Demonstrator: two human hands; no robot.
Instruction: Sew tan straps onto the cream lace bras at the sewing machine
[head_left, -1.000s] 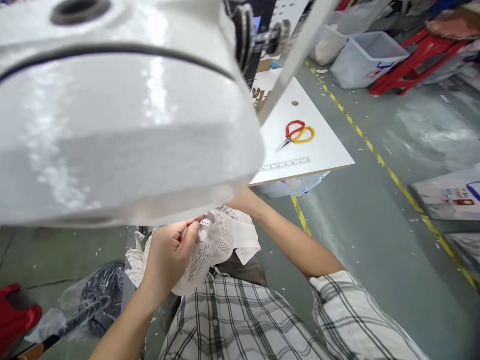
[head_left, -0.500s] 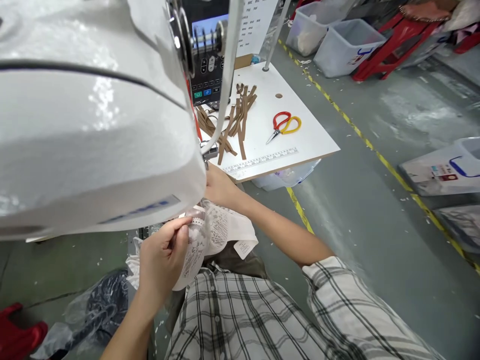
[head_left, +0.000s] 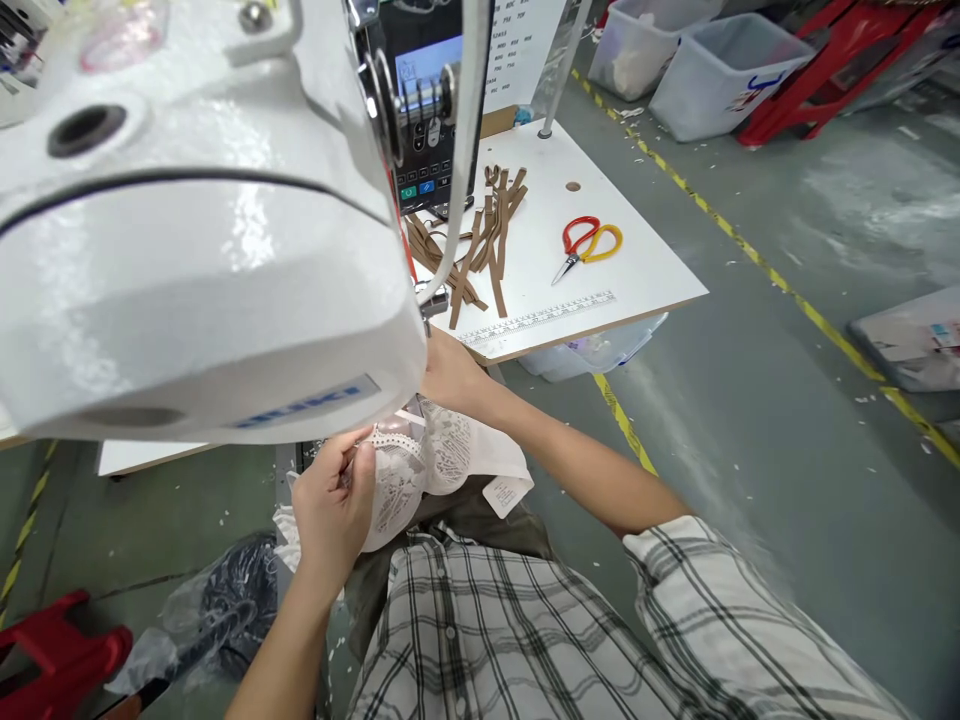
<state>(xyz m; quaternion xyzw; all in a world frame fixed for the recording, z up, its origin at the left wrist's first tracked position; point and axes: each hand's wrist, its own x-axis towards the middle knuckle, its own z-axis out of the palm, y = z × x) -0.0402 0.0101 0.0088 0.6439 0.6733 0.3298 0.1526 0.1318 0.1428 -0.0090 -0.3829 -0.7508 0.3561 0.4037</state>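
A white lace bra point(head_left: 397, 485) hangs below the head of a white sewing machine point(head_left: 210, 300), over my lap. My left hand point(head_left: 334, 500) is closed on the edge of its cup, thumb and fingers pinching the lace. Just right of the machine head, my right hand point(head_left: 457, 375) is at the upper part of the bra; its fingertips are hidden behind the machine, so their grip does not show. A white label point(head_left: 507, 494) dangles from the bra's wing on the right.
On the white table point(head_left: 637, 280) lie brown strips point(head_left: 499, 240), red-and-yellow scissors point(head_left: 581, 245) and a printed ruler point(head_left: 547, 315). A control panel point(head_left: 427, 120) stands behind the machine. Plastic bins point(head_left: 727, 80) and a red stool point(head_left: 60, 650) are on the floor.
The camera view has shifted, so the machine head and table sit slightly farther right. Both hands stay at the bra, with the left still pinching its cup edge.
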